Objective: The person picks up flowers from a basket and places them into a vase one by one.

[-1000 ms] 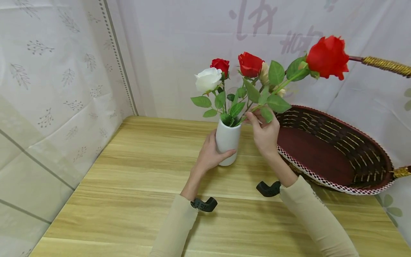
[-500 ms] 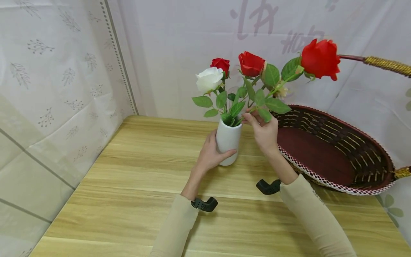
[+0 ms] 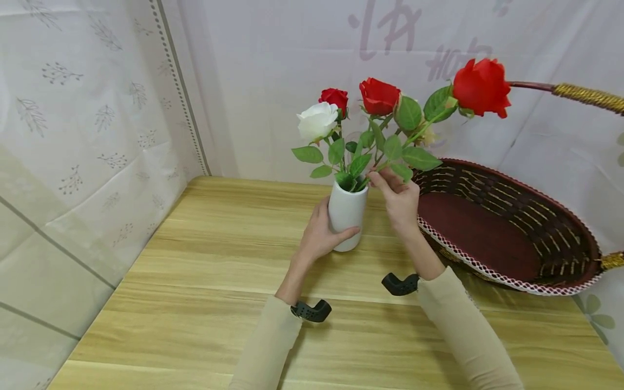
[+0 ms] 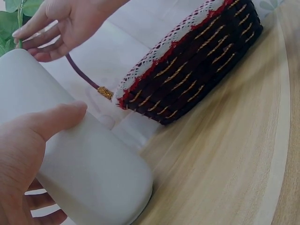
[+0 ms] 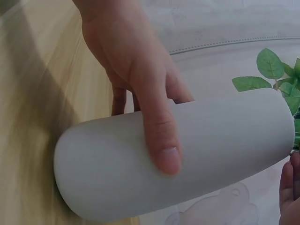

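A white vase (image 3: 347, 214) stands upright on the wooden table, and my left hand (image 3: 319, 233) grips its side with the thumb across the front. At the vase's mouth, my right hand (image 3: 401, 200) pinches the green stem of a large red rose (image 3: 481, 88), which leans far to the right. Out of the vase rise a white rose (image 3: 318, 121), a small red rose (image 3: 334, 102) and another red rose (image 3: 379, 96), with green leaves around them. A pale yellowish flower (image 3: 427, 135) is partly covered by leaves. In the left wrist view, the right hand's fingertips (image 4: 21, 40) are right at the rim.
A dark brown woven basket (image 3: 480, 233) with white lace trim stands to the right, close to my right forearm. Its gold-wrapped handle (image 3: 587, 98) rises behind the large rose. Patterned cloth (image 3: 273, 81) hangs behind the wooden table (image 3: 205, 281), and more hangs on the left.
The large red rose has shifted left and slightly down, and my right hand and forearm have moved a little left with it. My left hand keeps its grip on the vase.
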`<move>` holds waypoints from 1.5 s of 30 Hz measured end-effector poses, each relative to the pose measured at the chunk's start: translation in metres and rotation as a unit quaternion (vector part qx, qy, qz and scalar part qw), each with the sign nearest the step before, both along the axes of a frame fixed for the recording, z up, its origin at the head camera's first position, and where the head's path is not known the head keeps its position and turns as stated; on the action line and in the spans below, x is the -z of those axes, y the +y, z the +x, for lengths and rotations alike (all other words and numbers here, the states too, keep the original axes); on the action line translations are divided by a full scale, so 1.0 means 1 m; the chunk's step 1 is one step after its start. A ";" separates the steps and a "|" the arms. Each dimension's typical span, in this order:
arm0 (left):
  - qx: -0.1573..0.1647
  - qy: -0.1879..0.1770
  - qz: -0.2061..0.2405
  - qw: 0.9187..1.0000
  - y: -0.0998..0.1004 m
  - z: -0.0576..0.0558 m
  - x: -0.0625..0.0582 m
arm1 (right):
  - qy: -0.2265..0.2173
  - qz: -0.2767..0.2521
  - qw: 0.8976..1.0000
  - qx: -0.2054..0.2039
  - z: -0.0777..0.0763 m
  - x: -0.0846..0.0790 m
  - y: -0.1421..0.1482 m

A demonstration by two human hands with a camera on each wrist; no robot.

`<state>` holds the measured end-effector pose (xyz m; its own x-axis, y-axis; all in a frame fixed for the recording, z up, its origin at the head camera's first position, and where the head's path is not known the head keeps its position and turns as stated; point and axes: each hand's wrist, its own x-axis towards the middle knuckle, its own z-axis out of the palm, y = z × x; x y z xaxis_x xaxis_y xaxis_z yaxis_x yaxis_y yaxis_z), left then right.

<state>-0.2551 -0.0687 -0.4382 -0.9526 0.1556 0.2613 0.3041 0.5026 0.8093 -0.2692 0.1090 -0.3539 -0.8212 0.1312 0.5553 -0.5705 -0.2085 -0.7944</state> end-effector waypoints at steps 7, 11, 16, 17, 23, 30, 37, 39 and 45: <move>-0.007 0.001 0.007 1.000 0.002 0.001 0.001 | -0.024 0.008 0.999 0.024 0.002 0.006 -0.001; -0.016 0.004 0.006 1.000 0.004 0.002 0.000 | -0.010 0.019 0.999 0.038 0.003 0.006 -0.001; -0.020 0.006 0.004 1.000 0.006 0.001 0.001 | -0.025 0.028 0.998 0.044 0.010 0.008 0.000; -0.020 0.006 0.005 1.000 0.007 0.001 0.001 | -0.030 0.029 0.998 0.044 0.011 0.009 0.001; -0.023 0.010 0.009 1.000 0.007 0.003 0.001 | -0.039 0.051 0.997 0.035 0.017 0.012 0.004; -0.029 0.014 0.010 0.999 0.008 0.003 0.001 | -0.031 0.095 0.995 0.003 0.027 0.013 0.010; -0.026 0.011 0.019 0.999 0.009 0.005 0.000 | -0.028 0.165 0.986 -0.016 0.036 0.013 0.016; -0.024 0.008 0.023 0.999 0.009 0.006 0.000 | -0.027 0.175 0.984 -0.025 0.038 0.013 0.017; -0.008 -0.010 0.047 0.999 0.006 0.008 -0.004 | -0.024 0.227 0.973 -0.032 0.044 0.016 0.020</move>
<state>-0.2473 -0.0629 -0.4344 -0.9601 0.1160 0.2545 0.2795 0.4284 0.8593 -0.2255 0.1292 -0.3702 -0.8463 -0.1705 0.5047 -0.5275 0.1357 -0.8387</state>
